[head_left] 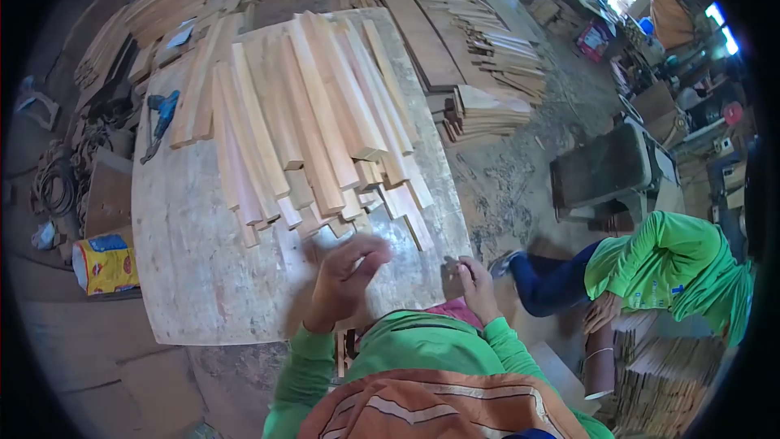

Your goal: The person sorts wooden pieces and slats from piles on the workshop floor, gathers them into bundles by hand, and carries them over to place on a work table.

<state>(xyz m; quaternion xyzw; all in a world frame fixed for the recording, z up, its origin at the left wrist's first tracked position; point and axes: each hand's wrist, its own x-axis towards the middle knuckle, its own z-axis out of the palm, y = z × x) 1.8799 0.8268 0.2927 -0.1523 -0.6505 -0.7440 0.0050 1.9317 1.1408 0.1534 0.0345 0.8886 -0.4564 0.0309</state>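
My left hand is raised over the near part of the worktable, just short of the ends of the wooden strips. Its fingers are curled and smeared by motion, and no object shows in them. At the table's near right edge, my right hand has its fingers drawn together. A small dark shape lies by its fingertips, too unclear to name. The pale strips lie side by side in a layered pile with uneven near ends; short block ends show beneath them.
A blue-handled tool lies at the table's left edge. A yellow bag stands beside the table. To the right, a person in green sits near stacked thin wood. More boards lie on the floor beyond.
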